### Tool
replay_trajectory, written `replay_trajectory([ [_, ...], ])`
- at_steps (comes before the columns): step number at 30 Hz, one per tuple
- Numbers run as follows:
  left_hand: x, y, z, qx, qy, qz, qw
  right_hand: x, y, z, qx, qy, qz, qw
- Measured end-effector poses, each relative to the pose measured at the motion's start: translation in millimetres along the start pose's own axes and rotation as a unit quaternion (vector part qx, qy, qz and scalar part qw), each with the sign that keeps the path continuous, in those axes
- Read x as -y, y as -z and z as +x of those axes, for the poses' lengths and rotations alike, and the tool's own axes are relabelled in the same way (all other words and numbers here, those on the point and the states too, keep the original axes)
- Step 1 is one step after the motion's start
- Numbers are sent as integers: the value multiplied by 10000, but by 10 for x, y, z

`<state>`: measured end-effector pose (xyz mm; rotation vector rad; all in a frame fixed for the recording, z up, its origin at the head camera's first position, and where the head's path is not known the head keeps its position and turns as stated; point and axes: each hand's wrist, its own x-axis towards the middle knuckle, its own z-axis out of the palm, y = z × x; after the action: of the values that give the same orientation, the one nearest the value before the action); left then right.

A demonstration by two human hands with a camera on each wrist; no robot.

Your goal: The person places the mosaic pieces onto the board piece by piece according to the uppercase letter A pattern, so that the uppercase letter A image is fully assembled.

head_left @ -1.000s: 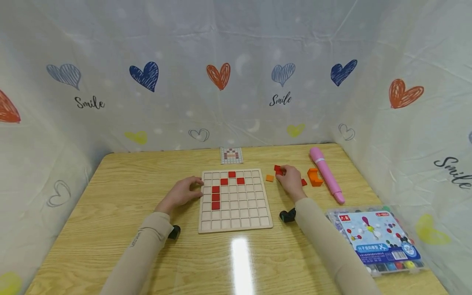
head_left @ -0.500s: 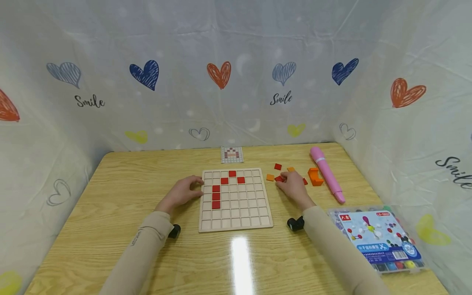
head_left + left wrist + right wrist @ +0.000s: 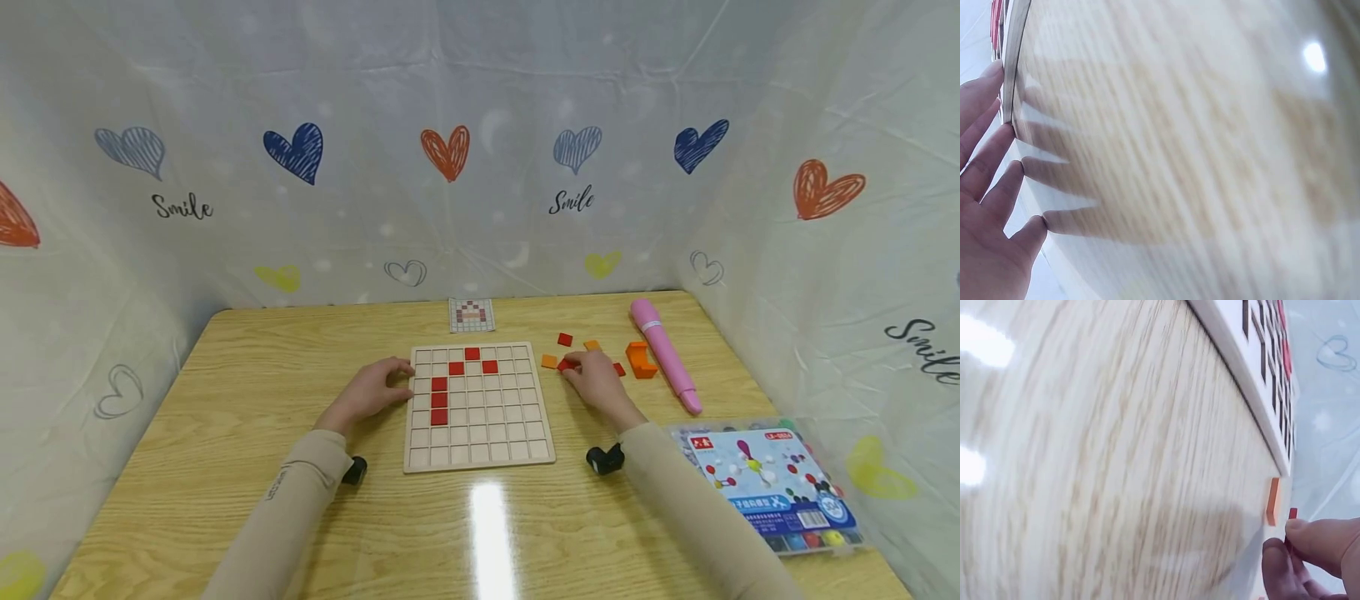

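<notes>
A wooden grid board (image 3: 495, 435) lies mid-table with several red square tiles (image 3: 438, 400) in its cells. My left hand (image 3: 367, 392) is at the board's left edge, and in the left wrist view its extended fingertips (image 3: 1004, 134) touch or nearly touch that edge. Right of the board, my right hand (image 3: 602, 385) pinches a red tile (image 3: 566, 364) between thumb and finger; its upper end (image 3: 1293, 513) shows in the right wrist view. Around this hand lie an orange tile (image 3: 549, 361), another orange tile (image 3: 592, 344), a red tile (image 3: 565, 339) and a partly covered red tile (image 3: 618, 369).
A small pattern card (image 3: 472, 316) lies behind the board. Right of the loose tiles are an orange bracket-shaped piece (image 3: 640, 361) and a pink stick (image 3: 666, 357). A clear box with a printed label (image 3: 772, 483) sits at the front right. Printed cloth (image 3: 510, 233) encloses the table.
My right hand has moved slightly right and nearer, away from the far red tile, uncovering an orange tile behind it. My left hand has stayed at the board's edge.
</notes>
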<state>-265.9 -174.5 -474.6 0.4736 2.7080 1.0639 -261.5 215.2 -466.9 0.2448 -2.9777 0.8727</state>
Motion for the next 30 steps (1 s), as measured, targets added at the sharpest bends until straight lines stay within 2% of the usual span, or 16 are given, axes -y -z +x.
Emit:
replay_trajectory([
  [8, -16, 15, -12, 3, -28, -15, 10000, 136, 25, -50, -49, 132, 506, 9986],
  [16, -17, 15, -13, 19, 2, 1, 10000, 286, -22, -41, 207, 277, 460, 9983],
  [23, -20, 4, -10, 33, 111, -48, 9999, 389, -145, -34, 562, 644, 313, 9958],
  [30, -14, 8, -12, -9, 10, -28, 10000, 451, -244, -19, 679, 724, 275, 9947],
])
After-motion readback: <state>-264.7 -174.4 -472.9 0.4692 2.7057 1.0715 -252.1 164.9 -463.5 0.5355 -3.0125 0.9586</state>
